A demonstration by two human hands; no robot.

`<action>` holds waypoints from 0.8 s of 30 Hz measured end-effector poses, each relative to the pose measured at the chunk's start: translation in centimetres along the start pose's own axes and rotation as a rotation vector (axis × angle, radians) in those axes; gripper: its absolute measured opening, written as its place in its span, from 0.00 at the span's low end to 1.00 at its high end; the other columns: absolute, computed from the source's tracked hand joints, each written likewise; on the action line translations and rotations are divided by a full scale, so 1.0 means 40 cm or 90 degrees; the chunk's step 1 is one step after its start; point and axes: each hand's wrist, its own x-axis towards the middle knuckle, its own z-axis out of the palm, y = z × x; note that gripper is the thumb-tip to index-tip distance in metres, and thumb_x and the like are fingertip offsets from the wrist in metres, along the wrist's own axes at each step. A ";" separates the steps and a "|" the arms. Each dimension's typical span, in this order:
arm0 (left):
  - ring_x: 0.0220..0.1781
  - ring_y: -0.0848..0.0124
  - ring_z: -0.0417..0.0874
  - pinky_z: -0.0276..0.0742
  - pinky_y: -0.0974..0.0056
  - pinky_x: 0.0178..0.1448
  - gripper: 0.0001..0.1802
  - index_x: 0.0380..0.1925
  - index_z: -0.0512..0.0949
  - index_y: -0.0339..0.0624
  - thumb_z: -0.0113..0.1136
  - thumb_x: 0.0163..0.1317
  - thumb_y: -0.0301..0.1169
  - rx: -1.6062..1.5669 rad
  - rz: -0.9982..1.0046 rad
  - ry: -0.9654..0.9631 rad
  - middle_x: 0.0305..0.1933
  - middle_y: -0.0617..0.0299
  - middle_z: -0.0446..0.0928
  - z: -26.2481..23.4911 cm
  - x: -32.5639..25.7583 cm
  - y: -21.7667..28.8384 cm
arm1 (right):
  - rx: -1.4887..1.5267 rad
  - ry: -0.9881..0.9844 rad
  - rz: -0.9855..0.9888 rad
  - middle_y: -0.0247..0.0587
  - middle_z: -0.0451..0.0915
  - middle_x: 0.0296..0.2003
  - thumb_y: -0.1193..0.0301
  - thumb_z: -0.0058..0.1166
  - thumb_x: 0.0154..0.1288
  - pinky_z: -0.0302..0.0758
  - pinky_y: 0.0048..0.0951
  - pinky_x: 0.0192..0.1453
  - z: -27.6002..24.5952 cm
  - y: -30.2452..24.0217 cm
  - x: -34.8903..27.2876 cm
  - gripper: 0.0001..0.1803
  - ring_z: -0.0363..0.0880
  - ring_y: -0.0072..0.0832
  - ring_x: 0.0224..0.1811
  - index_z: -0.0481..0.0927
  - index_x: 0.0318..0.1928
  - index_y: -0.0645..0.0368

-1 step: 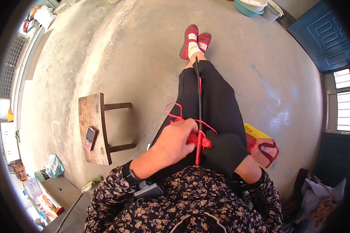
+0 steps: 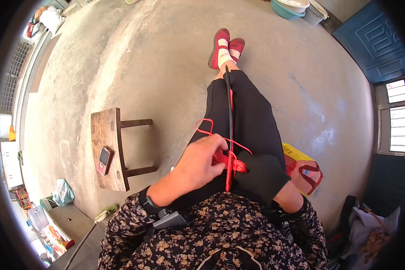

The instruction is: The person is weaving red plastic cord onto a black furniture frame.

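Note:
A long thin dark rod [image 2: 230, 117] lies lengthwise over my lap, pointing toward my feet. Braided red cord [image 2: 228, 175] wraps its near end. My left hand [image 2: 198, 159], bare, is closed on red cord just left of the rod, thumb and fingers curled together. A loose loop of cord [image 2: 204, 127] stands up beyond its knuckles, and one strand crosses the rod to the right. From between the hands a bunched red tuft [image 2: 240, 166] sticks out. My right hand [image 2: 263, 175], in a black glove, looks rounded and closed where strand and tuft meet it; its fingertips are hidden.
To the left stands a small wooden stool [image 2: 107, 173] bearing a red-edged phone [image 2: 104, 160]. A red and yellow bag [image 2: 303, 171] sits beside my right thigh. Basins [image 2: 288, 11] are at the far right, near a blue door [image 2: 373, 40]. Grey cloth [image 2: 369, 231] lies at lower right.
My left hand has shifted slightly left and toward me, and the loose cord loop has changed shape. A little more of the red tuft shows. My right hand looks nearly still.

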 end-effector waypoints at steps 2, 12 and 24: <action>0.46 0.75 0.84 0.81 0.66 0.50 0.20 0.53 0.74 0.35 0.68 0.62 0.22 -0.148 -0.123 0.002 0.46 0.55 0.82 -0.038 -0.008 -0.002 | 0.046 0.067 -0.001 0.46 0.83 0.30 0.65 0.65 0.61 0.79 0.39 0.38 -0.007 0.004 -0.003 0.18 0.84 0.43 0.32 0.80 0.48 0.59; 0.58 0.62 0.82 0.83 0.63 0.51 0.42 0.80 0.44 0.49 0.54 0.76 0.47 -0.866 -0.004 -0.341 0.62 0.44 0.76 -0.016 -0.020 0.052 | 0.868 0.411 0.087 0.43 0.81 0.47 0.66 0.63 0.66 0.80 0.35 0.52 -0.108 -0.017 -0.104 0.21 0.82 0.30 0.48 0.75 0.54 0.63; 0.34 0.66 0.76 0.72 0.64 0.33 0.25 0.46 0.77 0.36 0.49 0.75 0.51 -1.203 -0.122 -0.103 0.31 0.61 0.75 -0.056 -0.078 -0.051 | 0.842 0.109 0.228 0.36 0.80 0.43 0.76 0.58 0.69 0.77 0.25 0.45 -0.006 0.031 -0.057 0.15 0.79 0.21 0.39 0.76 0.54 0.65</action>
